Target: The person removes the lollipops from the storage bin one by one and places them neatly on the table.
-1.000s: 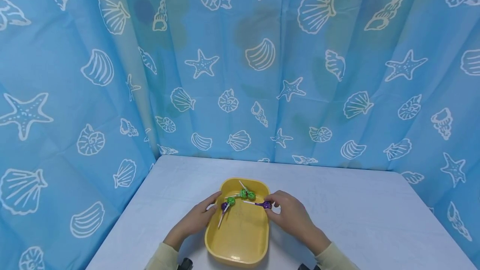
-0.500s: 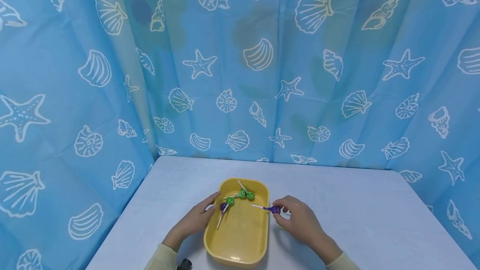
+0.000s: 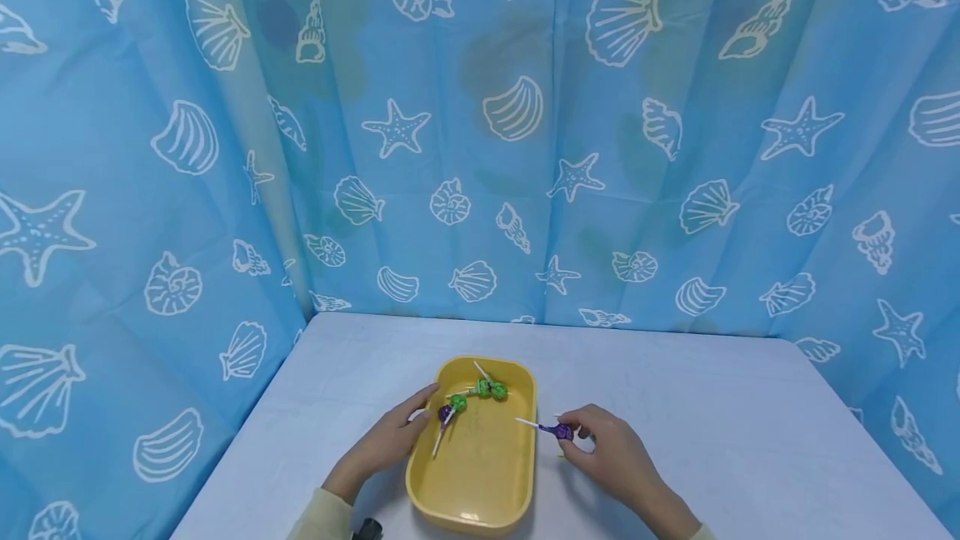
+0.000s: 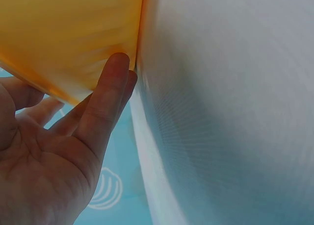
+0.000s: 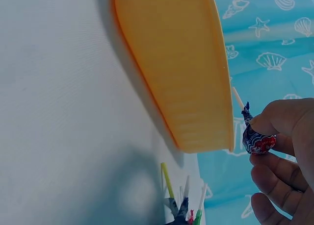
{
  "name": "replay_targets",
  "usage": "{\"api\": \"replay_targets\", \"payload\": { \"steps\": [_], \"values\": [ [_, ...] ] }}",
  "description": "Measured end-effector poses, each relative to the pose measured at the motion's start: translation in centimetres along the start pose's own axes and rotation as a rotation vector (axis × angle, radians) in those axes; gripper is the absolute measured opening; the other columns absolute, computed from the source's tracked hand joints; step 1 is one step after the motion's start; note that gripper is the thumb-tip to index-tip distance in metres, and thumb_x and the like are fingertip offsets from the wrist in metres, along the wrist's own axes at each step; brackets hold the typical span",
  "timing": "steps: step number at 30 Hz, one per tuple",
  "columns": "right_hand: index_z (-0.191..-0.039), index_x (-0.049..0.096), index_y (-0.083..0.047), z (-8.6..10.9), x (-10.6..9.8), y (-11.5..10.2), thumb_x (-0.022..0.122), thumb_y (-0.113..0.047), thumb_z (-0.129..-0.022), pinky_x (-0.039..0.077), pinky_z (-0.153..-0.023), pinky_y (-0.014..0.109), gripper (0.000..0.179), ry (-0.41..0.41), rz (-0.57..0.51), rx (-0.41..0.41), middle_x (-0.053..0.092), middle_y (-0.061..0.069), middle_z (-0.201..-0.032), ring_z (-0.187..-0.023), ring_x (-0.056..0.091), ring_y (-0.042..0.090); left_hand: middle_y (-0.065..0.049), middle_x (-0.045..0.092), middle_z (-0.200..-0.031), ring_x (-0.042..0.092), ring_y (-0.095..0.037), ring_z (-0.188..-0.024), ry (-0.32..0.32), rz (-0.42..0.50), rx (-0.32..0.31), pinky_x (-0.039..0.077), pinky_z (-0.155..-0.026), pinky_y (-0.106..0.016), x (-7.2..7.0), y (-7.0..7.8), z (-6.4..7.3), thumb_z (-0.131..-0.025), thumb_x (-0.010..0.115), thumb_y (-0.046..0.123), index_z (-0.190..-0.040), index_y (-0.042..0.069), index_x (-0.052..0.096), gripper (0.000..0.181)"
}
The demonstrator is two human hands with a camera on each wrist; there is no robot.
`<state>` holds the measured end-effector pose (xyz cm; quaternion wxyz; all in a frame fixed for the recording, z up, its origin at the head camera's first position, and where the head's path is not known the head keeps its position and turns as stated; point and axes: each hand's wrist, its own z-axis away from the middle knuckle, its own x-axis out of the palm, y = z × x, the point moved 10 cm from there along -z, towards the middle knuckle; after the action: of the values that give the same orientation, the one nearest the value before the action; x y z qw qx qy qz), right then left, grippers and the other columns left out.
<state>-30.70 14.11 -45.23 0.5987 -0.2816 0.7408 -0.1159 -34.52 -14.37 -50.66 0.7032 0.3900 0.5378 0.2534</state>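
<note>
My right hand (image 3: 611, 448) pinches a purple-wrapped lollipop (image 3: 561, 432) by its candy end, just right of a yellow tray (image 3: 472, 515). Its white stick points left over the tray's rim; in the right wrist view, red printing shows on the lollipop's wrapper (image 5: 259, 141). At the tray's left side, my left hand (image 3: 386, 440) holds the wall, fingers against the outside and thumb at the rim. Inside the tray, green lollipops (image 3: 491, 390) lie near the far end. A purple lollipop (image 3: 446, 415) touches a green one (image 3: 458, 402) by the left wall.
Several lollipop sticks (image 5: 184, 198) stick up at the bottom of the right wrist view, mostly hidden under my right hand in the head view. A white cloth (image 3: 712, 407) covers the table. Behind it hangs a blue shell-print curtain (image 3: 480, 190).
My right hand has moved right and slightly nearer, drawing the purple lollipop from above the tray's inside to beyond its right rim. The left hand keeps its place on the tray.
</note>
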Motion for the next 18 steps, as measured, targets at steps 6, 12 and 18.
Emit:
{"api": "replay_targets", "payload": {
  "steps": [6, 12, 18],
  "values": [
    [-0.103, 0.076, -0.017, 0.4, 0.1, 0.3, 0.082, -0.016, -0.083, 0.058, -0.072, 0.031, 0.021, -0.018, -0.031, 0.021, 0.063, -0.013, -0.086, -0.081, 0.060, 0.012, -0.015, 0.038, -0.160, 0.033, -0.041, -0.146, -0.003, 0.007, -0.007, 0.029, -0.115, -0.063, 0.1, -0.1, 0.1, -0.109, 0.045, 0.024, -0.158, 0.017, 0.039, 0.050],
    [-0.102, 0.076, -0.018, 0.8, -0.1, 0.7, 0.083, -0.014, -0.082, 0.056, -0.070, 0.023, 0.021, 0.008, -0.034, 0.018, 0.061, -0.016, -0.085, -0.082, 0.061, 0.010, -0.015, 0.038, -0.160, 0.034, -0.041, -0.145, -0.009, 0.019, -0.004, 0.031, -0.114, -0.063, 0.1, -0.1, 0.1, -0.108, 0.045, 0.024, -0.158, 0.017, 0.039, 0.051],
    [-0.103, 0.075, -0.016, 1.3, -0.1, 1.5, 0.084, -0.013, -0.081, 0.058, -0.071, 0.026, 0.024, -0.006, -0.035, 0.047, 0.061, -0.014, -0.085, -0.078, 0.060, 0.008, -0.015, 0.039, -0.159, 0.043, -0.039, -0.140, -0.017, 0.023, 0.002, 0.039, -0.110, -0.060, 0.1, -0.1, 0.1, -0.109, 0.045, 0.024, -0.158, 0.017, 0.038, 0.051]
  ]
}}
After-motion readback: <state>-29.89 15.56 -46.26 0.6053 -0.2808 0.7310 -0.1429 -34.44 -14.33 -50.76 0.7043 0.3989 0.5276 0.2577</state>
